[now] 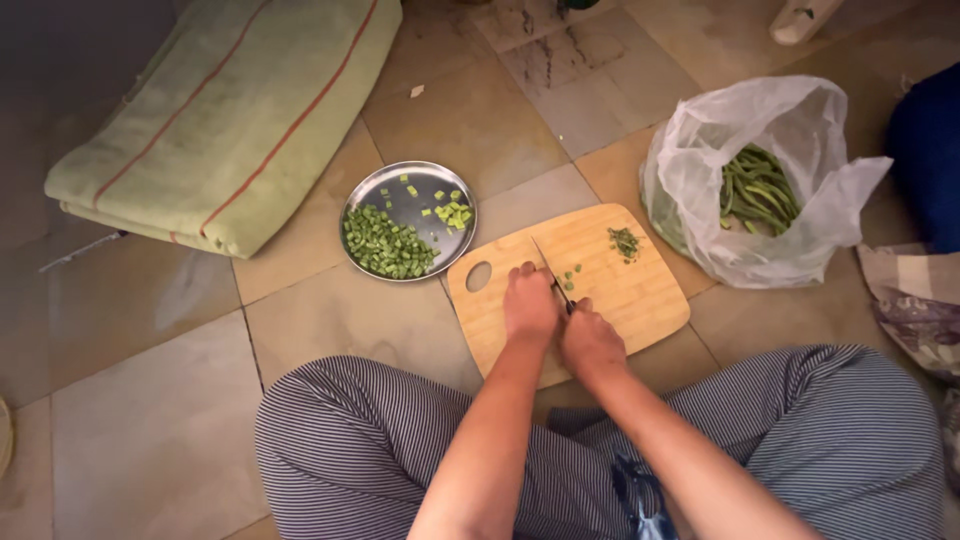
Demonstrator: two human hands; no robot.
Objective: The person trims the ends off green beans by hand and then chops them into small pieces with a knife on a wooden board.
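Gripping a knife (550, 268), right fingers (585, 318) closed; steel plate (372, 190) holds chopped beans (385, 245), bag (690, 170) whole ones.

Bare forearms, no sleeves; left hand (529, 305) & right hand (591, 343) w/o gloves or rings. Trousers (350, 440): loose, thin dark/light grey stripes. Small blue-black cloth bit (640, 495) at the waist.

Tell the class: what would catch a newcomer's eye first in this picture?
Two hands, the left hand and right hand, meet over a knife on a wooden cutting board on the tiled floor. Left of the board sits a steel plate of chopped green pieces; right of it, a plastic bag of whole green beans.
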